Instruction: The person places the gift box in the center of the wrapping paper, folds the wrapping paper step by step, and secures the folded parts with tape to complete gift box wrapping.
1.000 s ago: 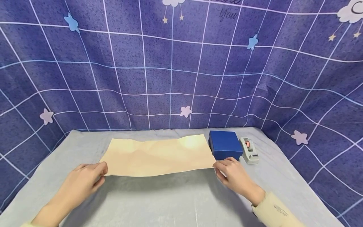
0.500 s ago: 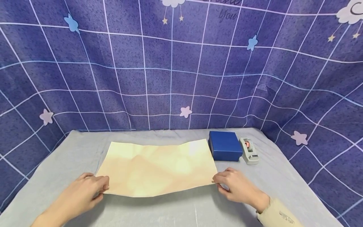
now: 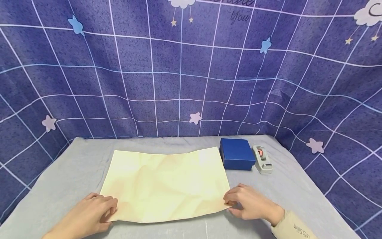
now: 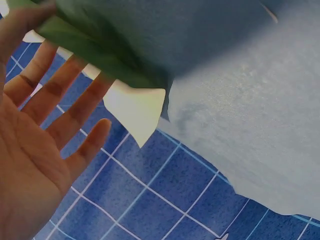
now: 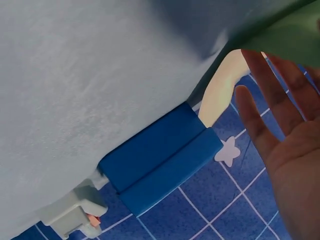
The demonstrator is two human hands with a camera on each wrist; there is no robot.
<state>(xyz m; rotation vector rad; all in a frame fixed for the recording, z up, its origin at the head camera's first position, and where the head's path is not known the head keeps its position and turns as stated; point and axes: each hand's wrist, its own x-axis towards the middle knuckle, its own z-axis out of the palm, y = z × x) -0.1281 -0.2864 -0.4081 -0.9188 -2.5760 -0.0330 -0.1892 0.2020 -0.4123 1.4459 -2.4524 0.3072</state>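
Note:
A cream sheet of paper [image 3: 167, 184] spreads across the table, slightly wavy, its near edge raised a little. My left hand [image 3: 89, 214] pinches its near left corner, and my right hand [image 3: 253, 204] pinches the near right corner. From below, the left wrist view shows a dark green underside of the paper [image 4: 100, 55], with the fingers of the left hand [image 4: 45, 130] passing behind it. In the right wrist view, the fingers of the right hand [image 5: 295, 120] likewise go behind the green side; the thumb is mostly out of that frame.
A blue box [image 3: 237, 153] stands at the back right, close to the paper's right edge. Beside it lies a pale tape dispenser [image 3: 262, 160] with an orange-red core. A blue gridded curtain [image 3: 167, 86] hangs behind the grey-covered table [image 3: 74, 166].
Both hands have drawn the near edge of the paper toward me and lowered it. More of the sheet now lies spread on the table. The box and dispenser stay put.

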